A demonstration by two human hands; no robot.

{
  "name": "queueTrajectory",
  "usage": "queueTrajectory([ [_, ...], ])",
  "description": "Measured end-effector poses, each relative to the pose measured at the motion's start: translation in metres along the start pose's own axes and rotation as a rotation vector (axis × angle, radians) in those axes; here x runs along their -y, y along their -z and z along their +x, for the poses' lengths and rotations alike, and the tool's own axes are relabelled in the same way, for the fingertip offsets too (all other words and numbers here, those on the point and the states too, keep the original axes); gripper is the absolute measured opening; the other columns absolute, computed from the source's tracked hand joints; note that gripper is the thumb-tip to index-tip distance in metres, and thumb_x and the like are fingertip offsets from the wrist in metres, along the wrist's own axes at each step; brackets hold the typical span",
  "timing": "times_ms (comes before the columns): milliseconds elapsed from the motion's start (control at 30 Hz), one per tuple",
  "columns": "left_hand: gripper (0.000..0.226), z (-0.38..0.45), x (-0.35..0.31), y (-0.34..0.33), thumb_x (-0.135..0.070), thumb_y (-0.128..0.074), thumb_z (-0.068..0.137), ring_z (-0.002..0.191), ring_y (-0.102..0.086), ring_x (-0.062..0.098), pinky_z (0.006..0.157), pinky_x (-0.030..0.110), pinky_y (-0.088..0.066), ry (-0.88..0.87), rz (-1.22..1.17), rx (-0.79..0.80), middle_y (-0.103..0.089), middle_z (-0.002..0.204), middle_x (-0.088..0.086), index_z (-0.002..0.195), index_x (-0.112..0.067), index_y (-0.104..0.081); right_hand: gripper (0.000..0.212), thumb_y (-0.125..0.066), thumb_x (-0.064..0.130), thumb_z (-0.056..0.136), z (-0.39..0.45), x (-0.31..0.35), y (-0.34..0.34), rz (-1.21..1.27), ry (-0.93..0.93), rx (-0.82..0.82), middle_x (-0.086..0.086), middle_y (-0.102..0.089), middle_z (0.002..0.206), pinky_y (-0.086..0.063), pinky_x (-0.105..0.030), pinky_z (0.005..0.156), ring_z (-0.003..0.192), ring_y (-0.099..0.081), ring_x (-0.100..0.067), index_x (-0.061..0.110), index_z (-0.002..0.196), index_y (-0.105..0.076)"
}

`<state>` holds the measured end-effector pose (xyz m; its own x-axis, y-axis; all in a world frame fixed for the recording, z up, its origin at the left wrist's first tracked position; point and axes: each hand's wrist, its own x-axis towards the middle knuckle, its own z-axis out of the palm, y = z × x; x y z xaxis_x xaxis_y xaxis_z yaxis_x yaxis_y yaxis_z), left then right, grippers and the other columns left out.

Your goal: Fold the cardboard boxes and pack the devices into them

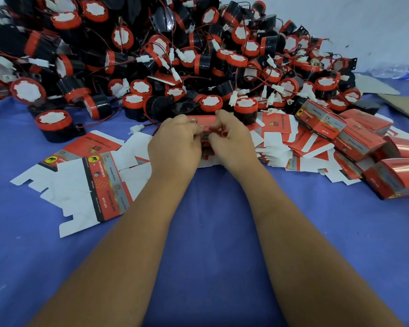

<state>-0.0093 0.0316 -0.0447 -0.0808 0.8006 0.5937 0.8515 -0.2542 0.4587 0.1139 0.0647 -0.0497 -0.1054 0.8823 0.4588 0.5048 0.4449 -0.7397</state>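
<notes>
Folding is under way: both hands meet over one red box [204, 125] held just in front of the heap of devices [151, 55], toward the far middle of the blue cloth [210, 232]. The left hand [175, 145] has its fingers curled round the box's left end, and the right hand [234, 140] pinches the right end, fingertips tucked into the middle where a flap seems to be going in; the exact flap is hidden behind the knuckles. Whether a device is already inside cannot be told. Flat blanks [80, 185] lie spread toward the left edge, more are stacked just right of the hands, and finished boxes [364, 147] sit near the right edge. The likely trouble is a flap creasing or tearing if it is forced in crooked, since the card looks thin and glossy. Loose red wires with white plugs trail out of the heap beside the hands, and one could get caught in the closure. Knocking the heap could also send devices rolling onto the blanks.
</notes>
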Motion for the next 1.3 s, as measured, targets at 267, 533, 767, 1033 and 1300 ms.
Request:
queueTrajectory([
  [267,0.024,-0.001,0.0,-0.001,-0.007,-0.064,0.091,0.111,-0.057,0.024,0.087,0.027,-0.045,-0.07,-0.232,-0.103,-0.065,0.115,0.004,0.114,-0.01,-0.072,0.035,-0.069,0.023,0.066,-0.004,0.003,0.013,-0.107,0.207,-0.304,-0.003,-0.039,0.091,-0.03,-0.022,0.066,0.085,-0.038,-0.021,0.012,0.085,-0.042],
  [533,0.03,0.003,0.007,-0.007,-0.009,-0.059,0.091,0.118,-0.05,0.025,0.095,0.035,-0.041,0.079,-0.182,0.019,-0.06,0.121,0.004,0.118,-0.015,-0.067,0.026,-0.055,0.018,0.067,0.001,-0.001,0.052,0.168,0.173,-0.882,-0.004,-0.034,0.087,-0.032,-0.026,0.065,0.078,-0.034,-0.021,0.014,0.081,-0.034],
  [767,0.029,0.002,0.004,-0.007,-0.029,-0.057,0.092,0.114,-0.053,0.023,0.088,0.035,-0.044,0.048,-0.061,0.311,-0.061,0.121,-0.003,0.119,-0.025,-0.064,0.04,-0.066,0.024,0.077,0.007,-0.037,0.078,-0.443,-0.578,-0.743,-0.011,-0.029,0.146,-0.021,-0.045,0.108,0.135,-0.027,-0.032,0.013,0.113,-0.051],
  [1033,0.053,0.001,-0.002,-0.007,-0.047,-0.07,0.084,0.113,-0.055,0.026,0.094,0.039,-0.046,-0.133,-0.021,0.432,-0.064,0.119,0.001,0.13,-0.025,-0.061,0.022,-0.056,0.006,0.08,0.005,-0.01,0.042,-0.463,0.128,-0.494,-0.011,-0.064,0.106,-0.04,-0.041,0.089,0.102,-0.058,-0.031,0.005,0.099,-0.068],
  [1300,0.024,0.007,0.011,0.009,-0.033,-0.079,0.078,0.092,-0.065,0.013,0.08,0.045,-0.053,-0.092,-0.268,0.459,-0.071,0.096,-0.008,0.101,-0.028,-0.073,0.05,-0.041,0.049,0.091,-0.002,0.0,0.028,-0.208,0.083,0.311,0.004,-0.069,0.114,-0.045,-0.043,0.095,0.111,-0.057,-0.016,0.019,0.12,-0.069],
])
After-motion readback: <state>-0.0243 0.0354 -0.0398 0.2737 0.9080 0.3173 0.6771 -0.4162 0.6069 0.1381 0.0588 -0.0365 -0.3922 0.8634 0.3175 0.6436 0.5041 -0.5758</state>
